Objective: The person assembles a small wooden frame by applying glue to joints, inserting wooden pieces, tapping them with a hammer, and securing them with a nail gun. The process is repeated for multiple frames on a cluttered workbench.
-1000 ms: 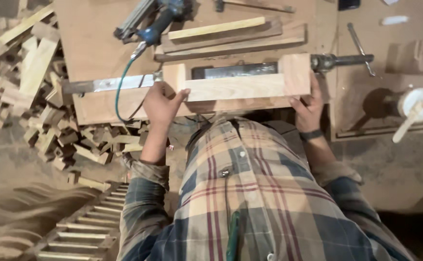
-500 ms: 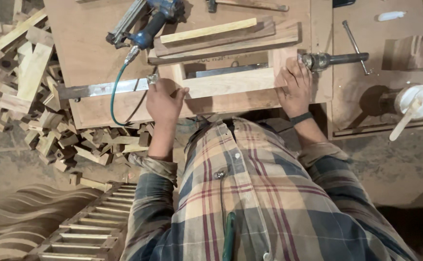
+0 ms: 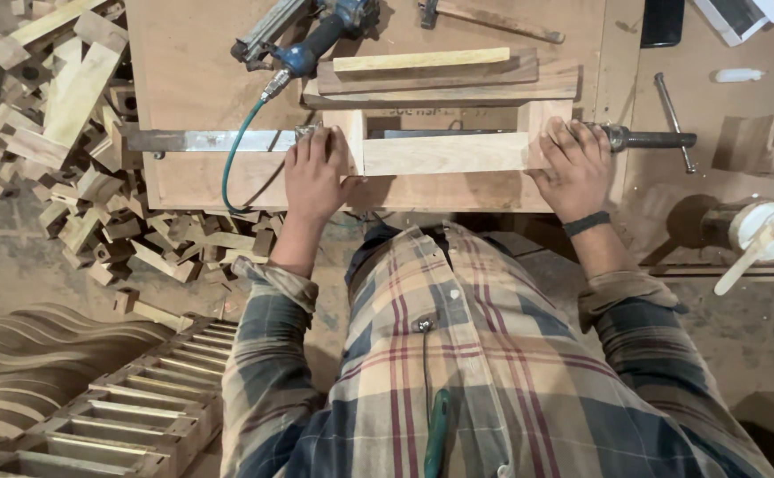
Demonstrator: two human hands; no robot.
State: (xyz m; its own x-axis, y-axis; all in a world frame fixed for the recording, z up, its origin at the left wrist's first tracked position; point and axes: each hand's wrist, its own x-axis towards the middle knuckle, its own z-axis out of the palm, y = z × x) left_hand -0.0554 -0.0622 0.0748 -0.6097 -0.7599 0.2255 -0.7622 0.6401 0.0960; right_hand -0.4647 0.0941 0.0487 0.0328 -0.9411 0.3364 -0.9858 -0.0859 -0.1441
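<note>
two hands flat: left hand (image 3: pixel 314 173) and right hand (image 3: pixel 575 168), fingers spread, press the pale u-shaped wooden frame (image 3: pixel 444 150) in the long steel bar clamp (image 3: pixel 210 140); uneven pressure could skew the joints.

both hands (image 3: pixel 316 173) (image 3: pixel 573 168) flat, palms down, apart.

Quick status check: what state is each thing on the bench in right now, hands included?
Left hand: flat on the frame's left end.
Right hand: pressing the frame's right end.
Wooden frame: lying flat in the bar clamp.
Bar clamp: laid across the bench, spanning the frame.
Nail gun: lying idle, hose attached.
Glue pot: open, stick resting in it.
</note>
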